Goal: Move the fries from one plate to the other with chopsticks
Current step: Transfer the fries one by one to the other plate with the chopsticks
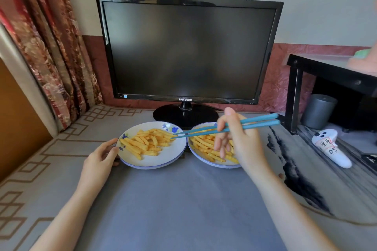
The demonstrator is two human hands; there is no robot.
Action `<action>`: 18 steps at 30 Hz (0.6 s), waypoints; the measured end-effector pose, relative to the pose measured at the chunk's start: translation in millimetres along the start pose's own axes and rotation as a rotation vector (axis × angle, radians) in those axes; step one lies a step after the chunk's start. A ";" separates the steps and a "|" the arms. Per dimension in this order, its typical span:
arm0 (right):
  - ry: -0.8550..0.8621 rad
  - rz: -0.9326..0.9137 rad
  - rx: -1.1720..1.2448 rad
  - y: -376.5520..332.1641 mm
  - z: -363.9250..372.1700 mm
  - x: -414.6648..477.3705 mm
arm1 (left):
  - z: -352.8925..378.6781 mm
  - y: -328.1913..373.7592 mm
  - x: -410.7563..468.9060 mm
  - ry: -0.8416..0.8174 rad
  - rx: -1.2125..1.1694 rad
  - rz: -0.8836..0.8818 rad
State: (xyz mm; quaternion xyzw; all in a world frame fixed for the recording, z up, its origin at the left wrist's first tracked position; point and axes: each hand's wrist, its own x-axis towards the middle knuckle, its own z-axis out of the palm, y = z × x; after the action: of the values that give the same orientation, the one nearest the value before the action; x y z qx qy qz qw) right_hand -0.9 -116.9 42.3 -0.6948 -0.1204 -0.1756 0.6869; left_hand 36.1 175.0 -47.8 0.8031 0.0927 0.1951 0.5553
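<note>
Lower centre, the left hand (100, 155) closes its grip on the left plate (169, 155) rim to steady it. The right hand (238, 140) grip pinches the chopsticks (255, 124), whose tips sit slightly apart over that plate's fries (142, 141), beside the right plate (191, 150).

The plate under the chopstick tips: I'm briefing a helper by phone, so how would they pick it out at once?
Find the black monitor; two plates sit side by side before its stand. It is the left plate, its outer rim held by the left hand, unlike the right plate beneath the right hand holding the chopsticks.
</note>
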 end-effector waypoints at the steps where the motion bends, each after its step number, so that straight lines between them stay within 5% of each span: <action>1: -0.040 -0.002 0.015 0.4 10.3 1.9 | 0.1 0.4 -0.2 0.000 -0.002 -0.002; 8: -0.276 0.019 0.031 19.8 67.9 11.3 | 1.3 3.6 -2.5 -0.001 -0.009 0.015; 18: -0.293 0.074 0.009 29.6 85.7 9.3 | 0.6 2.6 -0.9 -0.005 -0.011 0.014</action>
State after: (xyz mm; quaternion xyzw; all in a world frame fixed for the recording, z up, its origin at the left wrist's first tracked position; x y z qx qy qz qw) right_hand 26.4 -33.0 19.6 -0.7139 -0.1945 -0.0465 0.6711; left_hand 35.4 173.2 -45.7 0.8012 0.0848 0.1975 0.5584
